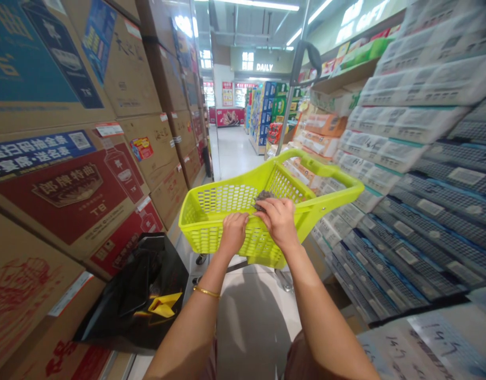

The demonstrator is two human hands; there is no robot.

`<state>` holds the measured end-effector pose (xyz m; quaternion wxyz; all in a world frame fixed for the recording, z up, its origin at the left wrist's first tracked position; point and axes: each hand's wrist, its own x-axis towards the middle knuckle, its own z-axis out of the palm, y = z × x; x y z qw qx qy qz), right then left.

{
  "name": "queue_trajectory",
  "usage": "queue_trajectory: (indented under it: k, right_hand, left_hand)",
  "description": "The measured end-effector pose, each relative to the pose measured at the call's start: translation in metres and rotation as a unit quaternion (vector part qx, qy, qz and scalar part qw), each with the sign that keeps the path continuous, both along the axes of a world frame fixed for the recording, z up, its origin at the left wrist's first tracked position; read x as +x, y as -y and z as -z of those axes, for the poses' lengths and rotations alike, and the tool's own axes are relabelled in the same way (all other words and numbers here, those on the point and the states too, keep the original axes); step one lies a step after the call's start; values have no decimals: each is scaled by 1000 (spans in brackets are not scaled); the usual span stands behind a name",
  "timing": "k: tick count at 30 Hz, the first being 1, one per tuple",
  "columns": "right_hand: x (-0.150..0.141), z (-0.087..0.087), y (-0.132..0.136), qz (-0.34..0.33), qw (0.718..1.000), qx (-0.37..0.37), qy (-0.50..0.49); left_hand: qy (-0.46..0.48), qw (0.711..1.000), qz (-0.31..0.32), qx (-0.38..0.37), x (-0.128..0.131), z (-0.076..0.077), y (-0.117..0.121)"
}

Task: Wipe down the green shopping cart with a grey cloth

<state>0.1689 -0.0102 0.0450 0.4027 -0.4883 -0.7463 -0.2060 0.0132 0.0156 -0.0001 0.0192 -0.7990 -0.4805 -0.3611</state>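
A lime-green shopping cart (211, 232) with perforated basket walls stands in front of me. My left hand (233, 232) is closed over the near rim of its basket, fingers curled on the edge. Beside it, my right hand (280, 220) is closed on a grey crumpled cloth (264, 196), just above the same rim. The cloth's lower part is hidden by my fingers. The cart's handle (346, 184) rises to the right of my hands. Several small holes show the floor through the basket's walls.
Stacked cartons (68, 190) wall the left side. A black bag (136, 295) with something yellow inside sits on the floor by them. On the right rise piles of packaged goods (417, 232). A metal pole with a black handle (306, 60) stands behind the cart, before an aisle (233, 148).
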Motion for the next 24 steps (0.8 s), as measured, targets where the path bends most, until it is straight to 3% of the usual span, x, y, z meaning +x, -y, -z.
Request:
queue_trajectory:
  k: [5,9,13,18,21,24]
  right_hand:
    - [3,16,0,-24,994,-32,104]
    - [14,20,-5,-42,995,-32,87]
    - [22,16,-3,30,998,-18,47]
    - [20,23,7,104,990,-42,90]
    - [22,19,10,71,988,-61,123]
    - [31,1,9,8,982,-71,173]
  left_hand:
    - [8,1000,7,4,-2,2,-1]
    - [14,1000,14,7,-2,1,0]
    - [14,1000,18,2,-3,-1,1]
    - [11,1000,14,-14,-3,-3,3]
    - [14,1000,16,-14,-3,-4,4]
    - [19,1000,19,-3,-3,-2,4]
